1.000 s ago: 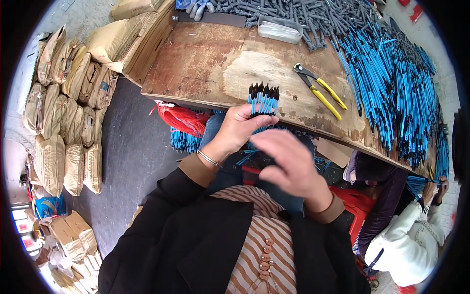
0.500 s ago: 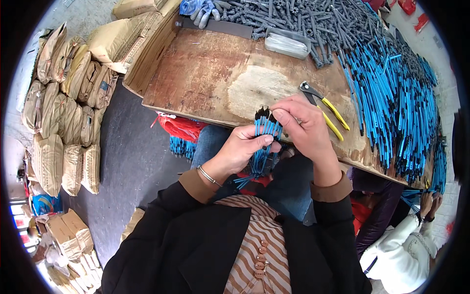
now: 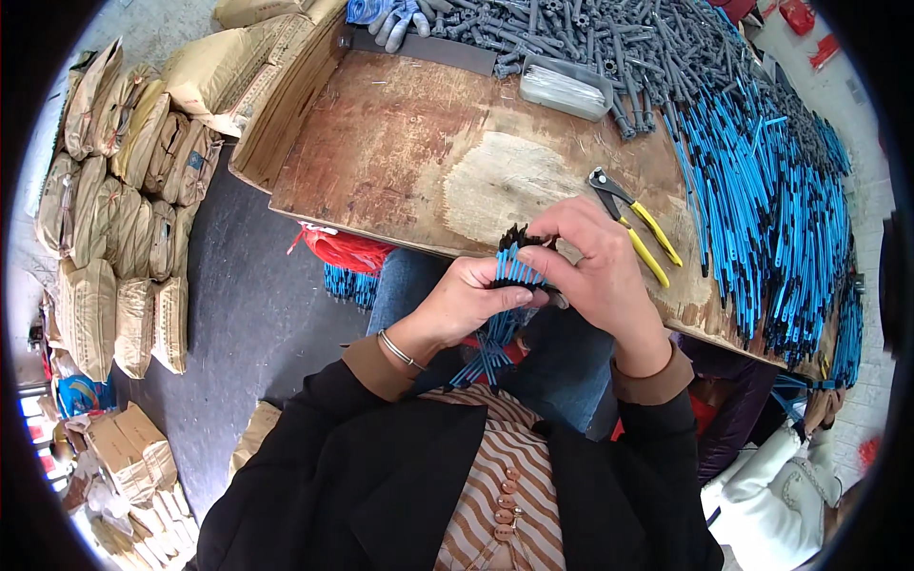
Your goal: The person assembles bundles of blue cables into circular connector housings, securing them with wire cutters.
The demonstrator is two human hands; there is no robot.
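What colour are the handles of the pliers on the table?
Yellow; the pliers show best in the head view.

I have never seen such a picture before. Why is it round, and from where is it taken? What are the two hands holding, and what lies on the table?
The picture comes from a wide fisheye camera worn on the person's head and looking down, so it looks round and straight edges bend.

No machine is here, only a person's two bare hands. The left hand grips a bundle of blue sticks with black tips, and the right hand touches its top.

On the worn wooden table lie yellow-handled pliers, a clear plastic box, a heap of grey pieces and a large pile of blue sticks. Filled paper sacks stand on the floor at the left.
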